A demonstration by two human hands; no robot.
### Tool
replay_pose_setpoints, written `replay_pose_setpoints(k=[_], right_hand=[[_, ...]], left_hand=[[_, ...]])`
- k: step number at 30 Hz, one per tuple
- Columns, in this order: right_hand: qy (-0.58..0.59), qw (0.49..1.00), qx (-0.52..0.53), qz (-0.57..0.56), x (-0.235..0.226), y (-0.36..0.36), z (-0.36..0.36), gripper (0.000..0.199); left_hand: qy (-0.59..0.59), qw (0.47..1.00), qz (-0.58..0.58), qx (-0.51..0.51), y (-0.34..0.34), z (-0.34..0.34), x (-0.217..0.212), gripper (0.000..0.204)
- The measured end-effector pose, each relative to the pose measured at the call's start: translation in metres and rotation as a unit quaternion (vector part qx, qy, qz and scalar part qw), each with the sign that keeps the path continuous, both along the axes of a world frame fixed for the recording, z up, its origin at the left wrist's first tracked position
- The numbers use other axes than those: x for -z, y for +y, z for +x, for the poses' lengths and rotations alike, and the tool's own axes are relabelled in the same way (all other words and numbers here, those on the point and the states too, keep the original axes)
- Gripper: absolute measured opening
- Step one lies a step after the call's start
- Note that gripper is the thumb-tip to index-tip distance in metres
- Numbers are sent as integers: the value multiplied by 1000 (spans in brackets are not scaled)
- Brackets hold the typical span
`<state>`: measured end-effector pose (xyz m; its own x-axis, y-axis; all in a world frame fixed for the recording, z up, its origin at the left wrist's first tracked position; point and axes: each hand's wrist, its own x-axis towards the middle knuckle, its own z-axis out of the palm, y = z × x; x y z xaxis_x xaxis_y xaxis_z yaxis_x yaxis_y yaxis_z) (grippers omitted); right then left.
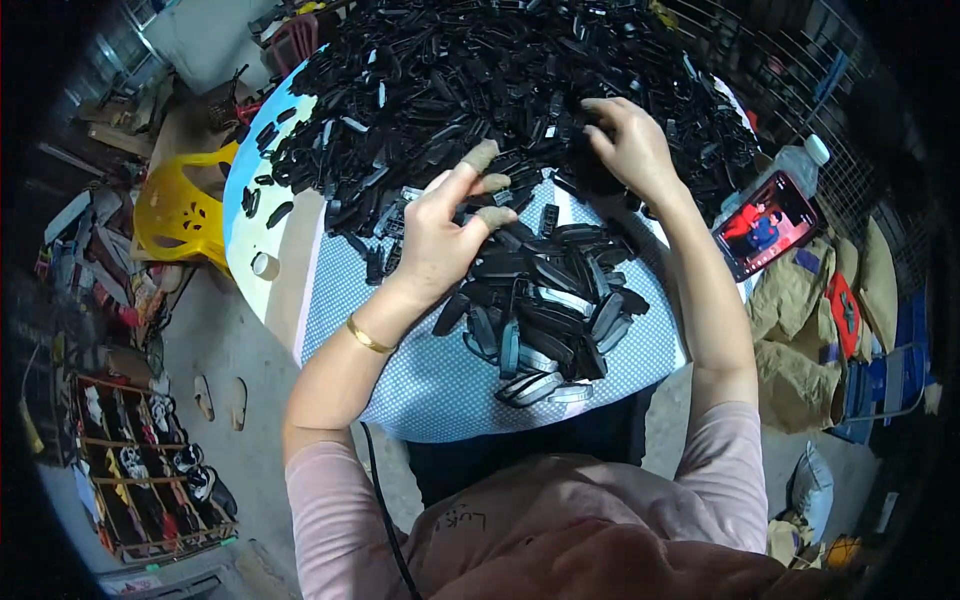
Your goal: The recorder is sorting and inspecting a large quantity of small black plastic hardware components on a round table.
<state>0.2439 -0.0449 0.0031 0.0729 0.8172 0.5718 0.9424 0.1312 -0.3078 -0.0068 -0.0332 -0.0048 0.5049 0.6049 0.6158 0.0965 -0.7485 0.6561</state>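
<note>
A big heap of small black plastic clip-like pieces [440,90] covers the far part of a round table [400,385]. Nearer to me lies a smaller pile of similar pieces [550,300], some with grey or silvery faces. My left hand [437,230] hovers between the two piles, its fingers and thumb apart, with tan finger covers on several tips. No piece shows in it. At the right side of the big heap, my right hand [635,150] reaches over the black pieces, thumb and fingers apart. Its fingertips meet dark pieces, and nothing plainly shows held.
A phone [765,225] showing a picture leans at the table's right edge, beside a clear bottle [800,165]. A small cup [265,265] stands on the left. Beyond are a yellow chair [185,215], a shoe rack [150,470] and sacks [800,370]. A cable [378,490] hangs before me.
</note>
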Motion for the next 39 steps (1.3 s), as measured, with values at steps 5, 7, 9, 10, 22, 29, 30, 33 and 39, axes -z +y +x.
replay_pose_setpoints(k=[5,7,9,10,22,29,30,33,39], right_hand=[[-108,994,-3,-1,16,10,2,28],[-119,993,1,5,26,19,7,25],[-150,989,22,-1,32,24,11,21],[-162,987,18,9,32,26,12,21],[-161,974,156,18,24,22,1,41],[-40,994,91,44,20,17,3,27],[2,997,71,35,17,14,3,28],[43,998,7,46,14,10,-10,30],[256,953,-153,-48,2,-8,-50,30]], left_hand=[[28,998,59,-25,-4,-7,-3,58],[44,998,34,35,-3,-8,-6,55],[89,984,-69,135,-5,-9,-14,51],[121,975,-63,177,-4,-11,-16,49],[267,954,130,-41,47,8,10,19],[344,919,180,-70,25,5,11,29],[349,913,197,-71,25,4,14,29],[376,895,220,-95,23,4,16,26],[261,948,155,-89,25,0,11,22]])
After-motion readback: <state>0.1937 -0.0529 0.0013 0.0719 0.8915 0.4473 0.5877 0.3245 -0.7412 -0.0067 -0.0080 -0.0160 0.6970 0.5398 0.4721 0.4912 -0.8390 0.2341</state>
